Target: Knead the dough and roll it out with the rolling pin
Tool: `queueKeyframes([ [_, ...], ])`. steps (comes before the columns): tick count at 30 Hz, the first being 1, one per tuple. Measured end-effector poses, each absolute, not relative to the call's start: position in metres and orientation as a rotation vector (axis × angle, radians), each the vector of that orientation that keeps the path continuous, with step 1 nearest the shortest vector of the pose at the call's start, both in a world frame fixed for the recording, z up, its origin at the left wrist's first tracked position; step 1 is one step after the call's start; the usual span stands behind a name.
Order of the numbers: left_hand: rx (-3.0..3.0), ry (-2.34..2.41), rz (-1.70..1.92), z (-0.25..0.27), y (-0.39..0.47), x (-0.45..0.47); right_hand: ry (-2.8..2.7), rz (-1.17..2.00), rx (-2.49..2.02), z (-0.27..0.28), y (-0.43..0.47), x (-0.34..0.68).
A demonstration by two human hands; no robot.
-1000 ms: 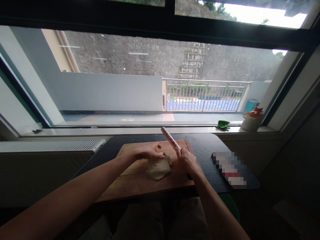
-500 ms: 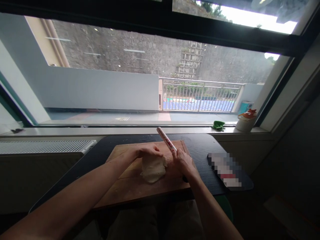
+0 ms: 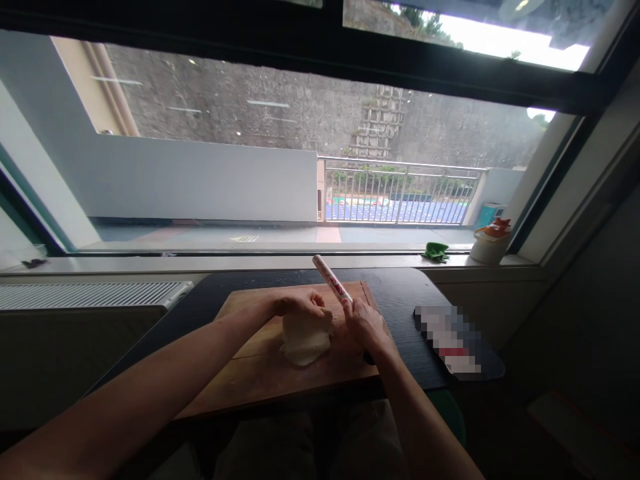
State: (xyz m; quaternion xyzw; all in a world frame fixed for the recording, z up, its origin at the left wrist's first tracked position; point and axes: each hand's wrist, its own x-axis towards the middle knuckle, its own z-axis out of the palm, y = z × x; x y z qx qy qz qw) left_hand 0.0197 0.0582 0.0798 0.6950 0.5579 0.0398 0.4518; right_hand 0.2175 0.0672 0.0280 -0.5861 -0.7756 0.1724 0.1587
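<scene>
A flattened sheet of pale dough with an uneven edge lies on the wooden board. My left hand is at its far edge, fingers curled and pinching the dough there. To the right, my right hand is closed around a slim rolling pin with red print under a shiny clear wrap. The pin slants up and to the left above the board, apart from the dough. My palm hides its middle, and a dark end shows below the hand.
The board rests on a black table against the window sill. A blurred-out flat item lies at the table's right. On the sill are a green object and a white pot. A radiator stands at the left.
My left hand has shifted slightly to the right and down at the dough's far edge, and that edge has a slightly different outline. The right hand and rolling pin have barely moved.
</scene>
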Motion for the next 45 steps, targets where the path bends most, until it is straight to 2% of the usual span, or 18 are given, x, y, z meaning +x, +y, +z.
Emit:
queueKeyframes([
  [7, 1.877, 1.448, 0.201, 0.085, 0.06, 0.021, -2.219, 0.483, -1.682, 0.028, 0.068, 0.218],
  [12, 1.869, 1.551, -0.017, 0.084, 0.052, 0.019, -2.236, 0.456, -1.656, 0.027, 0.065, 0.218],
  [30, 1.919, 1.599, -0.123, 0.087, 0.046, 0.022, -2.184, 0.443, -1.668, 0.024, 0.065, 0.215],
  [38, 1.894, 1.586, -0.316, 0.087, 0.063, 0.023, -2.178, 0.466, -1.666, 0.021, 0.068, 0.215],
  [45, 1.831, 1.57, -0.214, 0.087, 0.049, 0.023, -2.185, 0.408, -1.647, 0.021, 0.064, 0.211],
])
